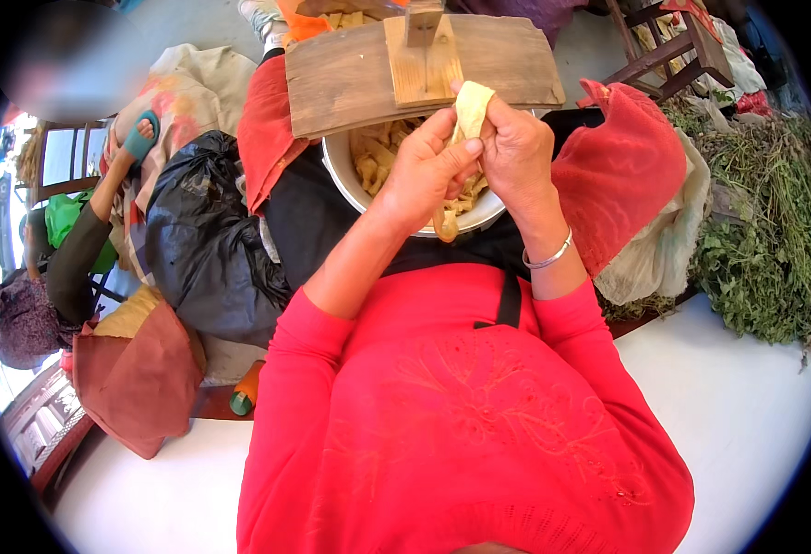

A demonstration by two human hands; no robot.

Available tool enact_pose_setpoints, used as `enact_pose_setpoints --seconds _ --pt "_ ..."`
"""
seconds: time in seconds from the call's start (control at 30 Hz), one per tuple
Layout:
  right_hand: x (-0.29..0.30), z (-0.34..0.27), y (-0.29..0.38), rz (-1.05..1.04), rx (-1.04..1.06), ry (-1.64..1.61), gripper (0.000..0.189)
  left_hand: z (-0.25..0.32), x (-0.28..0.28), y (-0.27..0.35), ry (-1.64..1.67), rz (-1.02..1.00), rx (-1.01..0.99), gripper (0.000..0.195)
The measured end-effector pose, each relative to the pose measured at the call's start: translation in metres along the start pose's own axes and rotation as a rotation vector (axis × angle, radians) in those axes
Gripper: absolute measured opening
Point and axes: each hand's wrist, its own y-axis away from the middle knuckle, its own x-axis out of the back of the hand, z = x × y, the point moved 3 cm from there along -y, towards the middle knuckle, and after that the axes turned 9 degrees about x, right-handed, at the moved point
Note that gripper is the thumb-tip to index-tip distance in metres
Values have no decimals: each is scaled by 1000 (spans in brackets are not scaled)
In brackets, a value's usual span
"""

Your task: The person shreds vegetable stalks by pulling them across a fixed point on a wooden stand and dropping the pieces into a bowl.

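Observation:
A soft, pale yellow strip (pixel 473 107), perhaps dried tofu skin, is folded over at its top between my two hands. My left hand (pixel 425 170) pinches it from the left, with the thumb across its lower part. From the right, my right hand (pixel 519 149) grips its edge; a metal bangle (pixel 549 253) circles that wrist. Below both hands, a white bucket (pixel 341 181) between my legs holds many yellowish strips (pixel 377 158). One curled piece (pixel 445 225) hangs over the near rim. Just beyond my fingers, a wooden board (pixel 339 79) with an upright block (pixel 424 24) covers the bucket's far side.
A black plastic bag (pixel 204 228) lies at my left. Bundled green plants (pixel 758 228) are heaped at the right, near a wooden stool (pixel 682 52). Another person's sandalled foot (pixel 143 135) extends in from the left. An orange bag (pixel 303 24) stands beyond the board.

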Motion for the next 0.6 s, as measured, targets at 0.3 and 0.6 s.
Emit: enact_pose_setpoints --seconds 0.3,0.6 --pt "-32 32 39 -163 -84 -199 22 -12 29 19 -1389 438 -548 5" --pt "-62 38 75 -323 -753 -1806 17 -24 28 21 -1065 197 -448 35"
